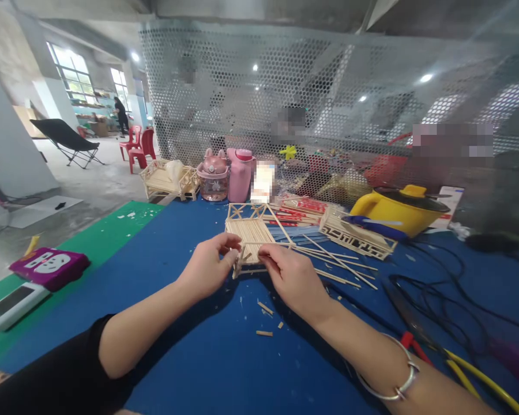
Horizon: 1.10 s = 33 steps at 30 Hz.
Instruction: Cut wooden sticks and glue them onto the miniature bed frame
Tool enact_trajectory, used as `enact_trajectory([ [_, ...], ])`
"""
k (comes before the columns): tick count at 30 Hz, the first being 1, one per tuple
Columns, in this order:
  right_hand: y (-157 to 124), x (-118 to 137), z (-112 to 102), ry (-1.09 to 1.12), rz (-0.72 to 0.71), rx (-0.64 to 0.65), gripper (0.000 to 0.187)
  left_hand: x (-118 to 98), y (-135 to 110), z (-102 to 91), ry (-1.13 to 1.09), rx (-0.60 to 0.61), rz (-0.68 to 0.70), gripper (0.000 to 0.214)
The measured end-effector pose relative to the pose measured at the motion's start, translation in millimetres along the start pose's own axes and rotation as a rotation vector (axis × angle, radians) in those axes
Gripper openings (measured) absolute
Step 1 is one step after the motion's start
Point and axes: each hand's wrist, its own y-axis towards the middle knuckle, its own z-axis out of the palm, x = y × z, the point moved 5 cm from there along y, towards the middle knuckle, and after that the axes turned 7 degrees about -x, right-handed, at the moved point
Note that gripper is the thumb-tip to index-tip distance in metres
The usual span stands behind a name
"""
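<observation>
A small bed-like model built of thin wooden sticks (253, 229) stands on the blue tabletop, with a slatted floor and crossed railings. My left hand (211, 262) is closed at its near left corner, thumb and fingers pinching the corner post. At the near railing, my right hand (296, 276) has its fingertips pressed together. Whether they grip the rail or a small stick is hidden. Short diagonal pieces show in the railing between both hands. Loose wooden sticks (346, 266) lie just right of the model, and stick offcuts (264, 333) lie in front.
Behind stand a second stick model (166, 180), a pink bottle (239, 178) and a pink jar (213, 183). To the right are a stick frame (358, 235), a yellow pot (404, 213), black cables (432, 300) and yellow-handled pliers (462, 369). A purple box (49, 268) lies left. Perforated sheeting rises behind.
</observation>
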Motion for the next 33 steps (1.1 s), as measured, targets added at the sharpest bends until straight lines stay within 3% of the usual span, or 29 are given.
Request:
enact_trajectory([
  [2, -3, -2, 0, -0.033, -0.035, -0.061, 0.020, -2, -3, 3.1, 0.061, 0.044, 0.006, 0.023],
  [5, -5, -2, 0, -0.061, -0.055, -0.097, 0.023, -6, -4, -0.7, 0.066, -0.009, 0.029, 0.024],
  [8, -5, -7, 2, -0.032, 0.061, -0.062, 0.018, -7, -4, -1.7, 0.029, -0.029, 0.043, 0.023],
  [11, -2, -13, 4, 0.079, 0.228, -0.033, 0.014, -4, -6, 3.4, 0.056, 0.032, 0.049, 0.025],
  [14, 1, -15, 6, 0.200, 0.294, -0.015, 0.010, -1, -7, 8.4, 0.141, 0.086, 0.075, 0.026],
  [20, 2, -16, 6, 0.210, 0.315, -0.019, 0.005, 7, -8, 12.6, 0.183, 0.122, 0.061, 0.028],
  [33, 1, -19, 9, 0.165, 0.273, -0.041, 0.009, 3, -8, 13.3, 0.172, 0.115, 0.111, 0.012],
])
